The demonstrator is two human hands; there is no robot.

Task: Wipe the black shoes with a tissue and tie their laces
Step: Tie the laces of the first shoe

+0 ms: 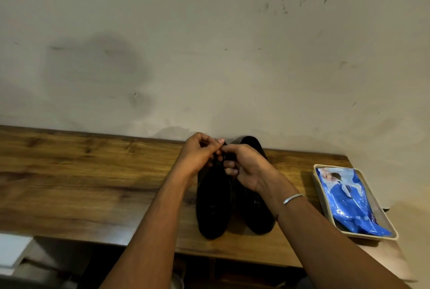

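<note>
Two black shoes stand side by side on the wooden table (81, 172), toes toward the wall. Both hands meet over the lace area of the left shoe (213, 205). My left hand (201, 152) pinches a black lace end, fingers curled. My right hand (246, 167) is closed on the other lace part, touching the left hand's fingertips. The laces themselves are mostly hidden by the fingers. The right shoe (256, 214) lies partly under my right wrist, which wears a silver bangle. No tissue is in either hand.
A beige tray (386, 230) at the table's right end holds a blue tissue pack (349, 202). A stained wall (209, 44) rises right behind the table. A white object (11, 251) sits lower left, below the table's front edge.
</note>
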